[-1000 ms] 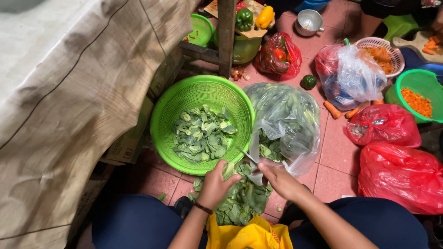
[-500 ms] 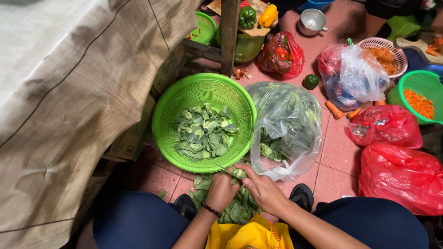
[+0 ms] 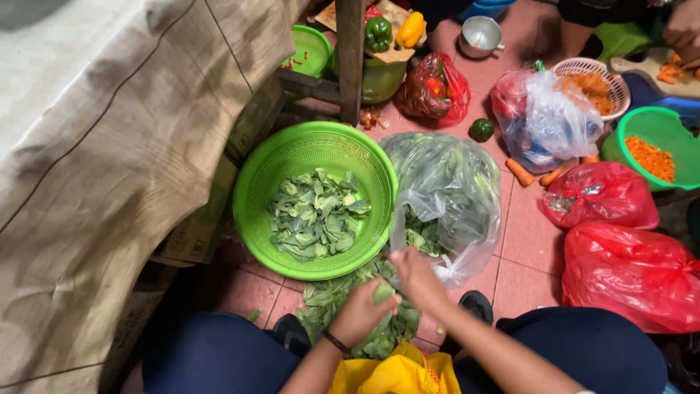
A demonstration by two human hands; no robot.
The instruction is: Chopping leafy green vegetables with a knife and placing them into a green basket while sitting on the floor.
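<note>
Hands (image 3: 386,295) on leafy greens (image 3: 379,328) beside colander (image 3: 292,157)

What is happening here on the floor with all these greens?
A seated person works over a pile of leafy greens on the tiled floor. The left hand grips a green leaf, and the right hand meets it from above. Just ahead, a green basket holds cut greens, beside a clear plastic bag of more.

Before me the red tiled floor (image 3: 521,241) carries my green colander (image 3: 315,201) of cut leaves, a clear bag of greens (image 3: 445,190), two red plastic bags (image 3: 620,241), loose carrots (image 3: 520,172) and a green pepper (image 3: 481,129).
</note>
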